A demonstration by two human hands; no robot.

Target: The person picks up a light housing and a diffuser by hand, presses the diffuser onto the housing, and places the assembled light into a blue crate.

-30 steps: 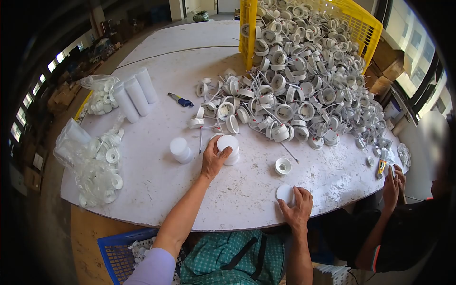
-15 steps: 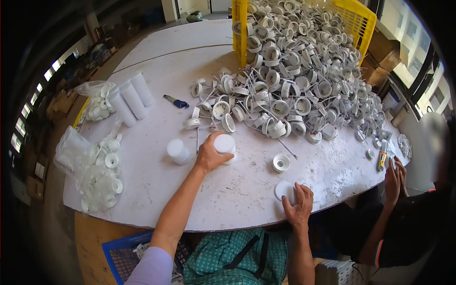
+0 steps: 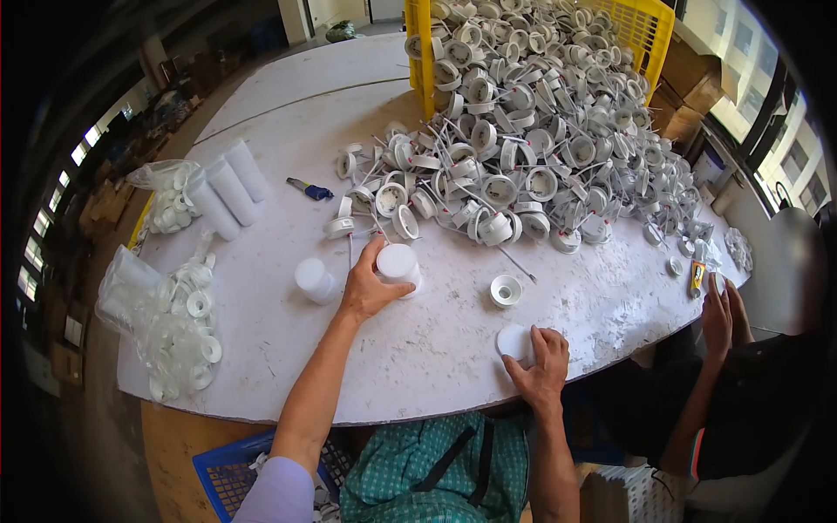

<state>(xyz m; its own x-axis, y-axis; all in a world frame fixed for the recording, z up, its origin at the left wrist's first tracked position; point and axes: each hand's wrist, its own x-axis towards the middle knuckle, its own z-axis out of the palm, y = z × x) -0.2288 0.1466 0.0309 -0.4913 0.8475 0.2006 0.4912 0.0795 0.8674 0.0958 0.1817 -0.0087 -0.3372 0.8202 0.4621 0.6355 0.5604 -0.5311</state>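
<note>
My left hand [image 3: 370, 286] is curled round a short stack of white discs [image 3: 398, 262] standing on the table, thumb on its near right side. Left of it stands a second stack of white discs [image 3: 314, 279], apart from the hand. My right hand [image 3: 542, 366] has its thumb and fingers at the near edge of a flat white disc [image 3: 514, 341], closed round that edge. Just beyond the disc sits a white ring-shaped lamp housing [image 3: 506, 292], touched by neither hand.
A large heap of white housings with wires [image 3: 540, 157] spills from a yellow crate [image 3: 421, 61]. A blue utility knife [image 3: 309, 188], white tubes [image 3: 231, 192] and bagged rings [image 3: 196, 305] lie leftward. A co-worker's hands [image 3: 719, 314] are at right, near a yellow tube [image 3: 697, 279].
The whole view has shifted slightly, so things appear a little further left. My right fingers have drawn in a little at the disc; my left hand stays on the stack.
</note>
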